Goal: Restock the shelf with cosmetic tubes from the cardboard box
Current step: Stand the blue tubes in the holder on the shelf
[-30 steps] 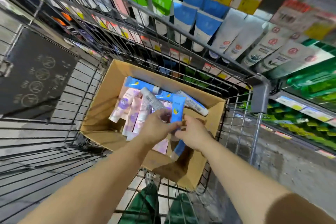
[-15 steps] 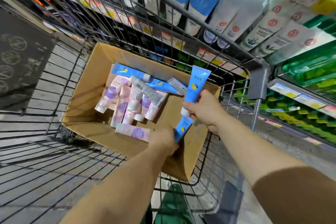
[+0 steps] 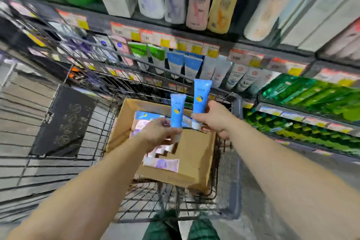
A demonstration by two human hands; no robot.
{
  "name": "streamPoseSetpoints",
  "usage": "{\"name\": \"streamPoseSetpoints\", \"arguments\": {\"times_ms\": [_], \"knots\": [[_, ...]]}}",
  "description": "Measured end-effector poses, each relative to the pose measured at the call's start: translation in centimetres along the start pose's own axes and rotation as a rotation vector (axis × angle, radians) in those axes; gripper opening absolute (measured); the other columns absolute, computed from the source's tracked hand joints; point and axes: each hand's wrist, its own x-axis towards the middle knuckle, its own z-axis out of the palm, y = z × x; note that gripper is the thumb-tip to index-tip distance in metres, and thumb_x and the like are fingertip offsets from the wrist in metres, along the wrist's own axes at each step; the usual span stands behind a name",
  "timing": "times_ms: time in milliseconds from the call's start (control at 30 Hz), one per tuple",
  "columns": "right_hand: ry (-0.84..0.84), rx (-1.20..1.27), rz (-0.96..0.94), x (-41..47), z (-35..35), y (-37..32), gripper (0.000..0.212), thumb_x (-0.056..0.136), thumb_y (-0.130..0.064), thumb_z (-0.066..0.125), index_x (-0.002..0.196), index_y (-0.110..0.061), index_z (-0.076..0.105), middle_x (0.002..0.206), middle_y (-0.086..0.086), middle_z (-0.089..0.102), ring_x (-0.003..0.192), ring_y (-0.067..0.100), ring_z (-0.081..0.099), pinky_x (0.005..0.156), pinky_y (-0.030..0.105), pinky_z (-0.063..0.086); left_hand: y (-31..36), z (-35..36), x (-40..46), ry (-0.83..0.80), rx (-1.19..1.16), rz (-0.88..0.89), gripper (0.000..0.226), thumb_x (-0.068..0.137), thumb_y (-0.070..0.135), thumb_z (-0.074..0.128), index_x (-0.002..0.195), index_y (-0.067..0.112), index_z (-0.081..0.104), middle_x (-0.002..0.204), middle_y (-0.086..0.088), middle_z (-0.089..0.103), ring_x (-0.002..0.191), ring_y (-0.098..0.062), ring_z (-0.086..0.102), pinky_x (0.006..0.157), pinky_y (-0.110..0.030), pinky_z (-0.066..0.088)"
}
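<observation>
Your left hand (image 3: 159, 132) grips one blue plastic tube (image 3: 176, 111); your right hand (image 3: 215, 119) grips another blue tube (image 3: 200, 96). The black wire cart wall (image 3: 124, 76) stands between them and the shelf of upright tubes (image 3: 194, 66); the brown cardboard box (image 3: 192, 160) lies below.

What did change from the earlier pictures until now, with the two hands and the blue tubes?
Both hands rose out of the cardboard box. The left hand, which a second ago was down among the tubes, now holds a blue tube upright. The right hand lifted its own blue tube higher, toward the shelf. The pink tubes stayed in the box, and the box stayed in the cart.
</observation>
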Motion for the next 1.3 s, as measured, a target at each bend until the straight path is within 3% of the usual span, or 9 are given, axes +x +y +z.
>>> {"name": "streamPoseSetpoints", "arguments": {"times_ms": [100,333,467,567,700,800,933,1033,1300], "knots": [[0.039,-0.026,-0.09,-3.5,-2.8,-3.1,0.036,0.083,-0.018,0.074,0.111,-0.017,0.051,0.108,0.002,0.064,0.092,0.02,0.064,0.075,0.039,0.058,5.8,1.4,-2.8,-0.1,0.042,0.169,0.011,0.087,0.002,0.066,0.093,0.008,0.058,0.074,-0.004,0.061,0.054,-0.006,0.058,0.053,-0.02,0.051],[0.221,0.128,-0.258,-12.8,-13.7,-5.5,0.042,0.082,-0.014,0.074,0.119,-0.014,0.054,0.114,0.009,0.068,0.1,0.029,0.067,0.086,0.052,0.055,18.1,11.3,-8.3,-0.261,0.105,0.44,0.019,0.08,0.009,0.074,0.098,0.006,0.066,0.085,-0.009,0.067,0.073,-0.02,0.06,0.072,-0.033,0.05],[0.314,0.171,-0.34,-19.3,-23.2,-4.0,0.037,0.087,-0.008,0.069,0.121,-0.011,0.054,0.118,0.01,0.066,0.093,0.018,0.066,0.076,0.037,0.057,23.1,21.7,-10.9,-0.306,0.169,0.572,0.009,0.086,0.006,0.067,0.09,0.014,0.065,0.073,0.002,0.066,0.066,-0.013,0.059,0.062,-0.026,0.05],[0.408,0.174,-0.411,-24.4,-31.3,-1.6,0.034,0.087,-0.004,0.067,0.118,-0.014,0.056,0.116,0.015,0.066,0.093,0.021,0.064,0.085,0.045,0.054,25.5,30.9,-12.5,-0.37,0.188,0.621,0.013,0.084,0.004,0.069,0.093,0.013,0.065,0.076,0.0,0.067,0.068,-0.013,0.062,0.072,-0.031,0.054],[0.545,0.138,-0.479,-31.6,-42.1,2.2,0.031,0.086,-0.006,0.07,0.112,-0.018,0.058,0.106,0.018,0.067,0.088,0.023,0.06,0.074,0.038,0.052,28.0,43.4,-15.1,-0.464,0.229,0.717,0.016,0.081,0.002,0.071,0.092,0.013,0.068,0.073,0.0,0.069,0.062,-0.01,0.064,0.061,-0.025,0.054],[0.594,0.131,-0.485,-37.2,-48.5,4.8,0.028,0.088,-0.005,0.066,0.108,-0.024,0.057,0.092,0.007,0.064,0.076,0.017,0.06,0.06,0.025,0.05,29.6,51.1,-17.2,-0.451,0.255,0.814,0.022,0.076,0.01,0.08,0.096,0.015,0.072,0.086,-0.006,0.075,0.075,-0.022,0.068,0.073,-0.036,0.056],[0.704,0.097,-0.517,-41.8,-55.4,7.1,0.028,0.088,-0.005,0.067,0.109,-0.02,0.056,0.088,0.001,0.063,0.071,0.013,0.057,0.061,0.024,0.046,32.1,58.5,-19.8,-0.47,0.278,0.875,0.018,0.084,0.006,0.071,0.102,0.007,0.069,0.085,-0.008,0.072,0.068,-0.013,0.066,0.063,-0.027,0.057],[0.768,0.078,-0.542,-42.2,-59.5,7.6,0.029,0.086,-0.009,0.07,0.111,-0.016,0.058,0.088,-0.002,0.065,0.069,0.008,0.058,0.063,0.022,0.046,34.5,61.3,-19.8,-0.429,0.304,0.92,0.022,0.085,0.007,0.07,0.106,0.008,0.068,0.095,-0.015,0.072,0.081,-0.022,0.066,0.089,-0.045,0.054],[0.849,0.072,-0.65,-38.0,-68.6,3.1,0.031,0.08,-0.017,0.075,0.107,-0.024,0.06,0.103,0.001,0.071,0.097,0.02,0.067,0.092,0.044,0.054,42.6,64.1,-16.3,-0.194,0.358,1.07,0.018,0.083,0.019,0.074,0.096,0.025,0.065,0.094,0.002,0.073,0.089,-0.016,0.07,0.082,-0.036,0.058]]}}
